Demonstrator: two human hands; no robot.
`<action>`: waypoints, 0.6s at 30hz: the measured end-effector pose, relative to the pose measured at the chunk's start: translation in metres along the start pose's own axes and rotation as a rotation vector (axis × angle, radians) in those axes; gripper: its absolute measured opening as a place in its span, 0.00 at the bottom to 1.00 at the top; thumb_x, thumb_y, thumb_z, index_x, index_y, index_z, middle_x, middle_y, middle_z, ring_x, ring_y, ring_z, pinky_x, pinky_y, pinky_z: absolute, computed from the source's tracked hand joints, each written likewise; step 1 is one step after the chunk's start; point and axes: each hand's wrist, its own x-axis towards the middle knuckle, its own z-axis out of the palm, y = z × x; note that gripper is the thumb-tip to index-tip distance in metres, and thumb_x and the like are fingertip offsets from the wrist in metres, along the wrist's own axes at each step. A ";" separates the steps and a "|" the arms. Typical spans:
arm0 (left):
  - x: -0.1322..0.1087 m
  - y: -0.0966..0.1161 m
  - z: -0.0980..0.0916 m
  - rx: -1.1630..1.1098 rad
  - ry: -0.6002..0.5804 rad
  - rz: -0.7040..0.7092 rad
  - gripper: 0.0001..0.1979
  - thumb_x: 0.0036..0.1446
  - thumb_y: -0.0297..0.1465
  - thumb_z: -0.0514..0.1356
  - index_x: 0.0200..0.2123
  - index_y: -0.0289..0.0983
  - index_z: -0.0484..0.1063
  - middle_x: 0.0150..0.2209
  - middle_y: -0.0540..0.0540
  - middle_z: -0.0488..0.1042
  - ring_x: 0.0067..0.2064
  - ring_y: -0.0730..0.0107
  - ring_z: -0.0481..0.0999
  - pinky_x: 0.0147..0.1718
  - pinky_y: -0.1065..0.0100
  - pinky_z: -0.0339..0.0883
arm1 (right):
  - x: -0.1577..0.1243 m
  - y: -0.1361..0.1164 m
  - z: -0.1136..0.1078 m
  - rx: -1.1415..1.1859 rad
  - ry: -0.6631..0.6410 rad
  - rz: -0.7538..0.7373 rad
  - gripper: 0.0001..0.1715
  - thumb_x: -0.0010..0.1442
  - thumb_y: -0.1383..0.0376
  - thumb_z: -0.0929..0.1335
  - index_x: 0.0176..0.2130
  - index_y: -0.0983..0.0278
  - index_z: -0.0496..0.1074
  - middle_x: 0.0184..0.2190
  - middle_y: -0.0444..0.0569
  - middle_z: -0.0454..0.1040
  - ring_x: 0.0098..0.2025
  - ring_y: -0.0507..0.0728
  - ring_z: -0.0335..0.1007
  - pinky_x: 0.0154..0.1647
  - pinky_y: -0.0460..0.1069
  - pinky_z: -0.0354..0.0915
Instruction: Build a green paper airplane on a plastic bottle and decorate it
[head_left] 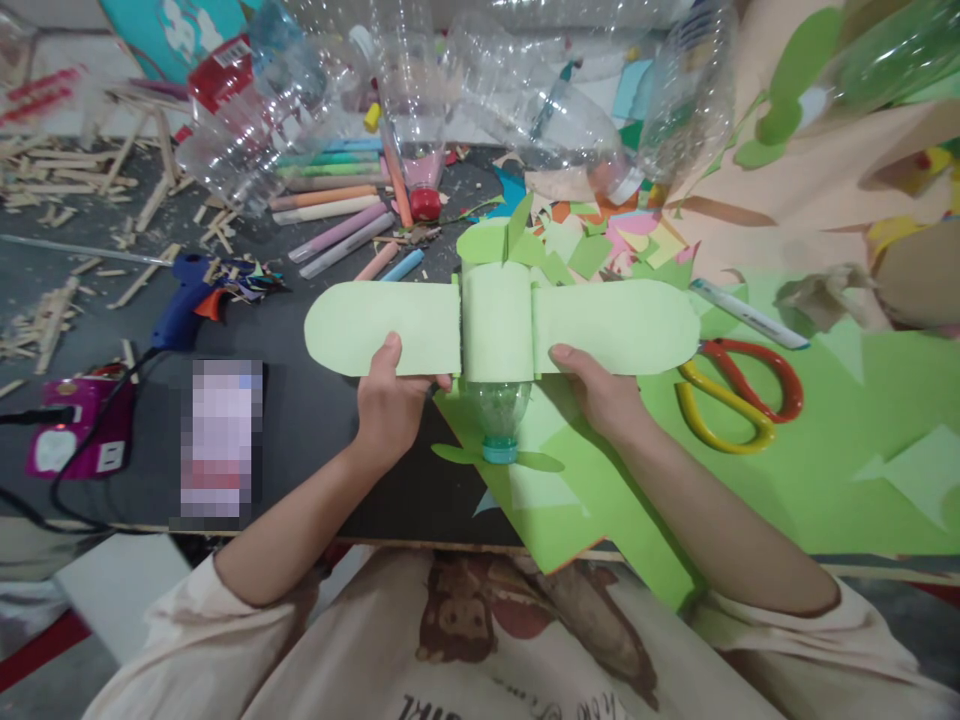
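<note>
Both hands hold up a toy plane (498,325) built from a plastic bottle wrapped in pale green paper. Its green-capped neck (500,450) points toward me, with thin green propeller blades at the cap. At the far end stand brighter green tail pieces (495,243). My left hand (390,405) pinches the left wing (375,325), thumb on top and fingers underneath. Likewise, my right hand (600,390) grips the right wing (622,320) near its inner end, its fingers hidden below. Orange and yellow scissors (780,385) lie just beyond the right wing tip.
A blue glue gun (184,300), a purple box with a cable (82,425) and a phone (219,440) lie at left. Clear bottles (517,90) crowd the back, before them markers (337,230) and paper scraps (585,245). Green paper sheets (825,480) cover the right side.
</note>
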 end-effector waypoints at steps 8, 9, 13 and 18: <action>0.000 -0.006 -0.006 0.058 -0.059 0.061 0.11 0.57 0.39 0.57 0.29 0.37 0.70 0.28 0.49 0.76 0.21 0.73 0.69 0.21 0.68 0.64 | -0.008 -0.018 0.007 -0.030 -0.051 -0.001 0.37 0.45 0.50 0.77 0.53 0.57 0.74 0.47 0.50 0.80 0.59 0.66 0.71 0.67 0.64 0.61; -0.001 -0.005 -0.005 0.051 -0.057 0.058 0.11 0.57 0.39 0.57 0.29 0.37 0.70 0.28 0.48 0.76 0.21 0.73 0.70 0.20 0.69 0.64 | -0.008 -0.019 0.008 -0.032 -0.047 0.002 0.38 0.44 0.50 0.77 0.53 0.57 0.74 0.47 0.50 0.80 0.60 0.66 0.70 0.67 0.64 0.60; -0.002 -0.001 -0.001 0.003 -0.039 0.011 0.11 0.56 0.36 0.57 0.26 0.37 0.69 0.23 0.49 0.73 0.20 0.74 0.69 0.17 0.71 0.62 | -0.009 -0.021 0.008 -0.040 -0.076 -0.016 0.33 0.45 0.50 0.76 0.50 0.55 0.75 0.45 0.48 0.80 0.62 0.66 0.68 0.68 0.65 0.59; -0.004 0.003 0.004 -0.024 -0.022 -0.012 0.09 0.56 0.33 0.56 0.26 0.36 0.69 0.24 0.48 0.74 0.18 0.75 0.68 0.15 0.72 0.61 | -0.008 -0.021 0.007 -0.024 -0.094 -0.038 0.29 0.45 0.49 0.76 0.46 0.55 0.77 0.42 0.48 0.81 0.58 0.65 0.71 0.67 0.65 0.60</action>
